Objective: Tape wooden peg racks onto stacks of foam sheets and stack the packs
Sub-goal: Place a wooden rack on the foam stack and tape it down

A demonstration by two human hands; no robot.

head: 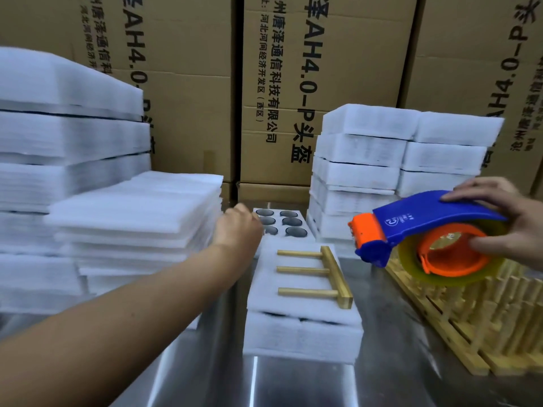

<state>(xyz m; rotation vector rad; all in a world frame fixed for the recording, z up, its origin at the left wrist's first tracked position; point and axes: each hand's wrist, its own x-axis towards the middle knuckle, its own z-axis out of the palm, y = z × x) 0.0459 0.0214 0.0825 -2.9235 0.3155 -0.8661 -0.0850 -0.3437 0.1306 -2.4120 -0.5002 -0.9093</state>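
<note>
Wooden peg rack (320,277) lies flat on top of a small stack of foam sheets (302,336), in the middle of the shiny metal tabletop (396,362). Its three pegs point left and its bar is on the right.

The left hand (238,227) reaches out to the right edge of a pile of loose foam sheets (138,212) on the left. Its fingers curl away from the camera, and I cannot tell whether they pinch a sheet.

The right hand (505,224) holds a blue and orange tape dispenser (411,227) in the air, to the right of the rack and above it. Its fingers lie over the blue handle and its thumb presses the orange hub inside the yellowish tape roll (458,277).

Just beyond the rack sits a foam block with round holes (282,224). Stacked foam packs (396,160) stand far right, and taller foam stacks (58,127) stand far left. More peg racks (484,324) stand in rows at the near right. Cardboard boxes (317,69) with printed writing fill the far side.
</note>
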